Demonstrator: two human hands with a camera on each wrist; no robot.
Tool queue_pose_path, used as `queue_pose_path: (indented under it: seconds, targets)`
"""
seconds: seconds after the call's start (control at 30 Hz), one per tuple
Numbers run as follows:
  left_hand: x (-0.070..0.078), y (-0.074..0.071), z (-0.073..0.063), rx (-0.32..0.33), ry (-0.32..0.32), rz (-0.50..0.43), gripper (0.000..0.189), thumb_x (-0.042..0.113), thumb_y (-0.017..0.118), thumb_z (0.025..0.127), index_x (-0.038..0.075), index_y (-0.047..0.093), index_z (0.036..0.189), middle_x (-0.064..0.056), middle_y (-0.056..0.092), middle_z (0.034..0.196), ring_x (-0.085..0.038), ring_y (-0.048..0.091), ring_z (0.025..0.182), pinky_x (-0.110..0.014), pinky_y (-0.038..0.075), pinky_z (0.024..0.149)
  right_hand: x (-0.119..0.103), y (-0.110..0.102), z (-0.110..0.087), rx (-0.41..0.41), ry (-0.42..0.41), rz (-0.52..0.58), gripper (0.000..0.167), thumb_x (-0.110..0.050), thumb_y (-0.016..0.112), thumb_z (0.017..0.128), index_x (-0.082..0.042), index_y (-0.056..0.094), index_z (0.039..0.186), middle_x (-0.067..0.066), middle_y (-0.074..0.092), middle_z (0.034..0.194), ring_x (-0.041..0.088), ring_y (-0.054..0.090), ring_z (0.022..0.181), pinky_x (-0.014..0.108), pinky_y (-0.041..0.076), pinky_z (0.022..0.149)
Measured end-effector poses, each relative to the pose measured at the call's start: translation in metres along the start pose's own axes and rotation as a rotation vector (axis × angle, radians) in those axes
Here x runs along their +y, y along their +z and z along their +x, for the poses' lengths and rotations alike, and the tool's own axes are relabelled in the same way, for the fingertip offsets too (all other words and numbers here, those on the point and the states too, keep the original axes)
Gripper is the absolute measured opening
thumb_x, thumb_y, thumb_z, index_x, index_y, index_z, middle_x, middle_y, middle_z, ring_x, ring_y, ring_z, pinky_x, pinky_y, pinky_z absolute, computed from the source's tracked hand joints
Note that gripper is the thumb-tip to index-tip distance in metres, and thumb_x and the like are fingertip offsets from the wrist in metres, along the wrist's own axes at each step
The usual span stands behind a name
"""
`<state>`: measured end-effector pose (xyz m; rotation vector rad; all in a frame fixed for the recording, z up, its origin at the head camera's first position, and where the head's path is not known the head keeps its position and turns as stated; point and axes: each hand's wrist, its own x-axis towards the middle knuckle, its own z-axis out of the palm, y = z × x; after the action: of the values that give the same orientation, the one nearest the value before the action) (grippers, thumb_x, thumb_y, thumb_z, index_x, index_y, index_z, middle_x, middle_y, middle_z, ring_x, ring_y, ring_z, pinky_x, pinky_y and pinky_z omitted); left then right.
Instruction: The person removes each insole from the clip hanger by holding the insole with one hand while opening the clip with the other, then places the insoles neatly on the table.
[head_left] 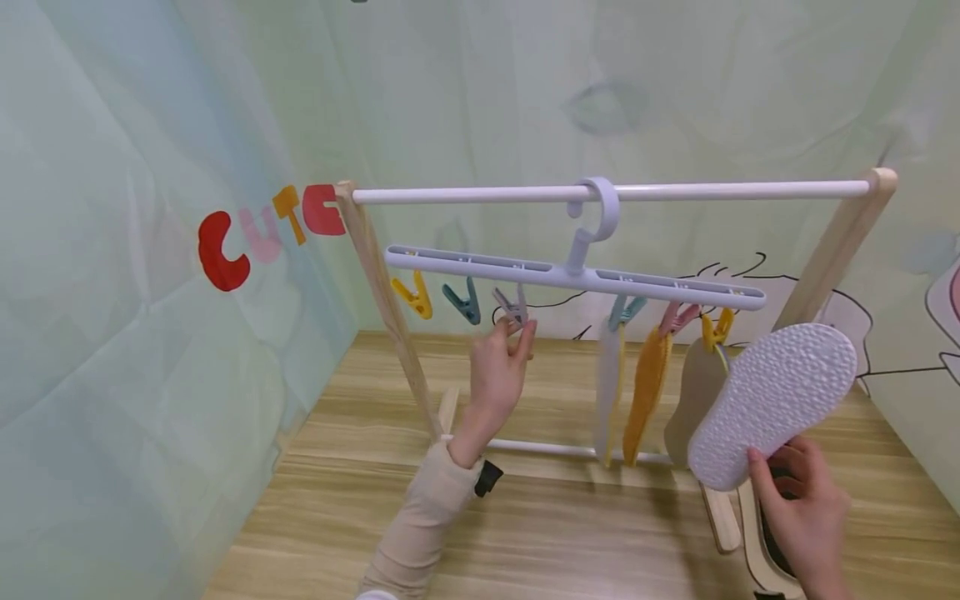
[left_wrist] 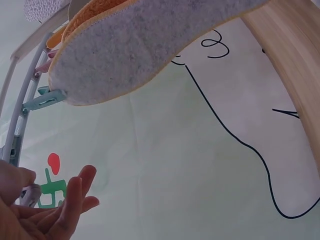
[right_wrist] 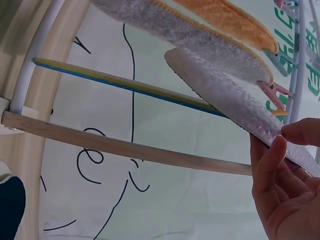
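Observation:
My left hand (head_left: 497,379) pinches the light grey-purple clothes peg (head_left: 513,305), third from the left on the lavender hanger (head_left: 573,278). My right hand (head_left: 808,500) grips a white, bumpy insole (head_left: 780,392) near its lower end, thumb on the textured face. In the head view this insole is tilted and partly covers a beige insole (head_left: 690,400) clipped by a yellow peg (head_left: 717,327). An orange insole (head_left: 647,396) hangs from a pink peg (head_left: 677,318), and a greyish-white insole (head_left: 610,396) from a light blue peg (head_left: 625,312).
A yellow peg (head_left: 414,296) and a teal peg (head_left: 462,302) hang at the hanger's left end. The hanger hooks over the white rod (head_left: 465,195) of a wooden rack (head_left: 836,242). A partly hidden dark-lined item (head_left: 761,550) lies on the wood-grain table (head_left: 600,533) by my right hand.

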<state>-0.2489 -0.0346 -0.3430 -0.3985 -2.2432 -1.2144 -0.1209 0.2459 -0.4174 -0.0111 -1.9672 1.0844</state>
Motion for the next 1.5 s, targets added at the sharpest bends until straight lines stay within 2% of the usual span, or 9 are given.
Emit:
queue_pose_path:
  seconds: [0.17, 0.47, 0.73, 0.93, 1.07, 1.13, 1.33, 1.43, 1.5]
  targets:
    - [-0.001, 0.002, -0.005, -0.034, -0.001, -0.006, 0.037, 0.03, 0.047, 0.092, -0.003, 0.057, 0.106, -0.021, 0.063, 0.106, -0.019, 0.067, 0.058, -0.014, 0.034, 0.032, 0.009, -0.004, -0.003, 0.021, 0.017, -0.01, 0.028, 0.011, 0.064, 0.07, 0.013, 0.052, 0.095, -0.039, 0.05, 0.078, -0.021, 0.048, 0.066, 0.0, 0.038, 0.05]
    - [-0.005, 0.003, -0.013, -0.086, -0.005, 0.071, 0.04, 0.032, 0.047, 0.092, -0.003, 0.058, 0.108, -0.021, 0.065, 0.102, -0.02, 0.068, 0.065, -0.022, 0.05, 0.05, 0.108, -0.01, -0.016, 0.059, 0.044, 0.074, 0.034, 0.003, 0.067, 0.071, 0.006, 0.055, 0.102, -0.021, 0.061, 0.081, -0.014, 0.054, 0.067, 0.002, 0.037, 0.048]
    - [-0.01, 0.002, -0.023, -0.146, -0.027, 0.126, 0.039, 0.033, 0.046, 0.092, 0.001, 0.058, 0.109, -0.018, 0.067, 0.099, -0.023, 0.068, 0.073, -0.031, 0.054, 0.062, 0.075, -0.025, -0.006, 0.076, 0.096, 0.059, 0.036, 0.007, 0.064, 0.071, 0.012, 0.05, 0.104, -0.031, 0.057, 0.081, -0.016, 0.053, 0.066, 0.0, 0.037, 0.049]
    - [-0.013, 0.002, -0.025, -0.162, -0.046, 0.134, 0.036, 0.032, 0.047, 0.092, 0.002, 0.06, 0.108, -0.017, 0.067, 0.099, -0.022, 0.068, 0.073, -0.034, 0.054, 0.063, 0.092, -0.036, -0.004, 0.053, 0.153, -0.114, 0.044, 0.0, 0.066, 0.073, 0.007, 0.049, 0.113, -0.038, 0.051, 0.082, -0.023, 0.047, 0.067, -0.001, 0.036, 0.047]
    - [-0.013, 0.002, -0.025, -0.182, -0.066, 0.133, 0.037, 0.033, 0.046, 0.092, 0.002, 0.06, 0.109, -0.016, 0.067, 0.101, -0.022, 0.068, 0.074, -0.033, 0.054, 0.064, 0.107, -0.042, -0.002, 0.01, 0.174, -0.193, 0.045, -0.003, 0.067, 0.075, 0.001, 0.05, 0.116, -0.01, 0.067, 0.083, -0.025, 0.043, 0.067, -0.001, 0.034, 0.045]
    - [-0.013, 0.002, -0.025, -0.188, -0.068, 0.135, 0.038, 0.033, 0.046, 0.092, 0.003, 0.059, 0.11, -0.016, 0.067, 0.101, -0.022, 0.068, 0.074, -0.033, 0.054, 0.064, 0.092, -0.043, 0.002, -0.026, 0.199, -0.237, 0.046, -0.001, 0.066, 0.075, 0.0, 0.048, 0.118, -0.015, 0.064, 0.077, -0.027, 0.04, 0.066, -0.001, 0.034, 0.045]
    - [-0.012, 0.002, -0.024, -0.19, -0.064, 0.141, 0.038, 0.034, 0.045, 0.092, 0.003, 0.059, 0.11, -0.015, 0.067, 0.1, -0.021, 0.067, 0.074, -0.033, 0.053, 0.065, 0.045, -0.043, 0.013, -0.193, 0.262, -0.34, 0.048, 0.002, 0.06, 0.08, 0.007, 0.038, 0.122, 0.028, 0.063, 0.084, -0.031, 0.028, 0.062, 0.002, 0.034, 0.041]
    - [-0.013, 0.003, -0.023, -0.182, -0.058, 0.142, 0.037, 0.033, 0.045, 0.092, 0.003, 0.06, 0.109, -0.015, 0.067, 0.099, -0.021, 0.067, 0.073, -0.033, 0.053, 0.064, 0.056, -0.043, 0.016, -0.26, 0.268, -0.325, 0.047, 0.001, 0.057, 0.082, 0.009, 0.035, 0.123, 0.038, 0.057, 0.085, -0.026, 0.033, 0.06, 0.007, 0.038, 0.04]
    - [-0.014, 0.004, -0.023, -0.177, -0.056, 0.142, 0.037, 0.033, 0.045, 0.093, 0.003, 0.06, 0.108, -0.016, 0.067, 0.098, -0.022, 0.067, 0.073, -0.033, 0.053, 0.064, 0.092, -0.044, 0.013, -0.281, 0.272, -0.276, 0.051, -0.001, 0.059, 0.082, 0.003, 0.035, 0.126, 0.026, 0.063, 0.08, -0.021, 0.042, 0.057, 0.012, 0.042, 0.039]
